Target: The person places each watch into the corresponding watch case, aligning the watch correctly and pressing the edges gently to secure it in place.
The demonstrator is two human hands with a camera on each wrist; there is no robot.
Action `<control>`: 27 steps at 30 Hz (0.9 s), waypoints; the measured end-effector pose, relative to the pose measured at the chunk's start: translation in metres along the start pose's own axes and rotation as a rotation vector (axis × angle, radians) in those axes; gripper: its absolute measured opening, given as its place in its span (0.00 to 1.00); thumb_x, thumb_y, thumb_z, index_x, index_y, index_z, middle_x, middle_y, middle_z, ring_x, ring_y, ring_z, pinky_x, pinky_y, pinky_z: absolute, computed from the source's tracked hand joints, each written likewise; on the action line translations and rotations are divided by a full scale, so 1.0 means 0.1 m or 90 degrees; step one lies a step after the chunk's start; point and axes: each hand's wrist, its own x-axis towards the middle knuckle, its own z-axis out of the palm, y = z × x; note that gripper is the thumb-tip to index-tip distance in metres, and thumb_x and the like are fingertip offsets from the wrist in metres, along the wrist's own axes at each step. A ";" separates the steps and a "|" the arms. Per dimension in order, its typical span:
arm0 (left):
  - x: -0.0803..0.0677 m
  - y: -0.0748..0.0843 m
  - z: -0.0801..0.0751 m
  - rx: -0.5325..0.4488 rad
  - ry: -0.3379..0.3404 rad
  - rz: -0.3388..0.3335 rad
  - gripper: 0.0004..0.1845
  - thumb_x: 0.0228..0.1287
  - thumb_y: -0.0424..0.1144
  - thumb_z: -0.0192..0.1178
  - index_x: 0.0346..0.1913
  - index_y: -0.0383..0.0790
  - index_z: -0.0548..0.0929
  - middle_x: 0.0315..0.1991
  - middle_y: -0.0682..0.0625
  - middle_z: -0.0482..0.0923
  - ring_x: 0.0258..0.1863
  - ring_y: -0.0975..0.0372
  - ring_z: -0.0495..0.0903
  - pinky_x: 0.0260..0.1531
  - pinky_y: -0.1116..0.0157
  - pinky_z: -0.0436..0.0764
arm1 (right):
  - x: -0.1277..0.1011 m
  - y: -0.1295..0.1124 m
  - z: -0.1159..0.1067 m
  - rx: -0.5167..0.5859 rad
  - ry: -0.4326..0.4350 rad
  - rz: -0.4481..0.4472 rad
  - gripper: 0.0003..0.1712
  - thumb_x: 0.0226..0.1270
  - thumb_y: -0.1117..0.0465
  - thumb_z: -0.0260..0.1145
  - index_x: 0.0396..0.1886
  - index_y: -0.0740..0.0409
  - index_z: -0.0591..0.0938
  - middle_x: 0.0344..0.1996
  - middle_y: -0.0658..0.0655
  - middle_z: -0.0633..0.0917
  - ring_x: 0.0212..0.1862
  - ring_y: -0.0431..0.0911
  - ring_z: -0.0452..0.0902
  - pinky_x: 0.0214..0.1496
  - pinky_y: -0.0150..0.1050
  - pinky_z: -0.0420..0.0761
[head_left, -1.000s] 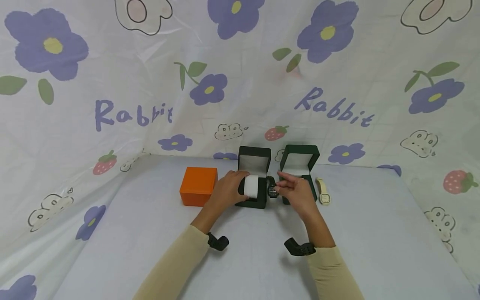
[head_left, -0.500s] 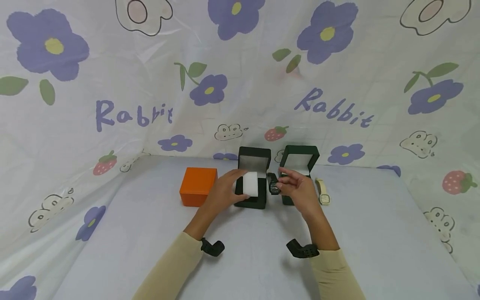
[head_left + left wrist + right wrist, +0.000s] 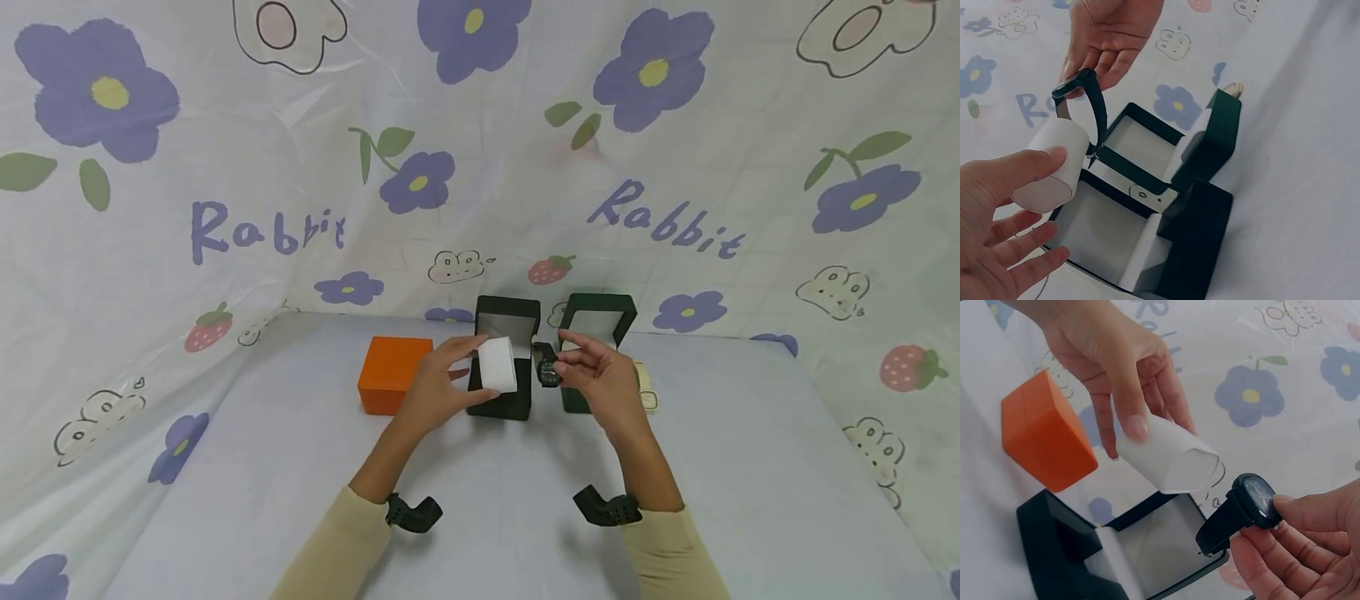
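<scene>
Gripping a white, rounded cushion (image 3: 497, 365) above the worktop (image 3: 750, 467) near its far edge, the left hand (image 3: 433, 387) has, just rightward, a black strapped wristwatch (image 3: 549, 373), lengthwise toward that edge, pinched by the right hand (image 3: 609, 387).

Looks like a makeshift filming booth tbh: pale bench (image 3: 495, 542), flowery sheet (image 3: 510, 200) hung round it from 9 to 3 o'clock, "Rabbit" lettering (image 3: 285, 232) at 10 and 2, wrist cameras (image 3: 420, 514) at 7 and 5. Home or studio? Can't tell.
</scene>
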 end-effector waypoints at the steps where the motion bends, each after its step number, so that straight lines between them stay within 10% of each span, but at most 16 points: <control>1: -0.01 0.01 -0.01 -0.011 0.000 0.004 0.42 0.49 0.37 0.82 0.70 0.51 0.77 0.65 0.48 0.75 0.61 0.51 0.78 0.52 0.52 0.85 | -0.01 -0.01 0.00 -0.001 0.001 -0.003 0.27 0.68 0.71 0.69 0.66 0.58 0.79 0.47 0.67 0.87 0.40 0.39 0.87 0.43 0.34 0.87; 27: -0.11 0.28 0.00 -0.177 -0.053 0.057 0.40 0.50 0.32 0.80 0.68 0.56 0.79 0.63 0.51 0.71 0.60 0.51 0.78 0.40 0.62 0.88 | -0.12 -0.21 0.05 0.022 0.001 -0.071 0.28 0.68 0.70 0.69 0.68 0.59 0.78 0.47 0.68 0.86 0.41 0.41 0.86 0.45 0.32 0.86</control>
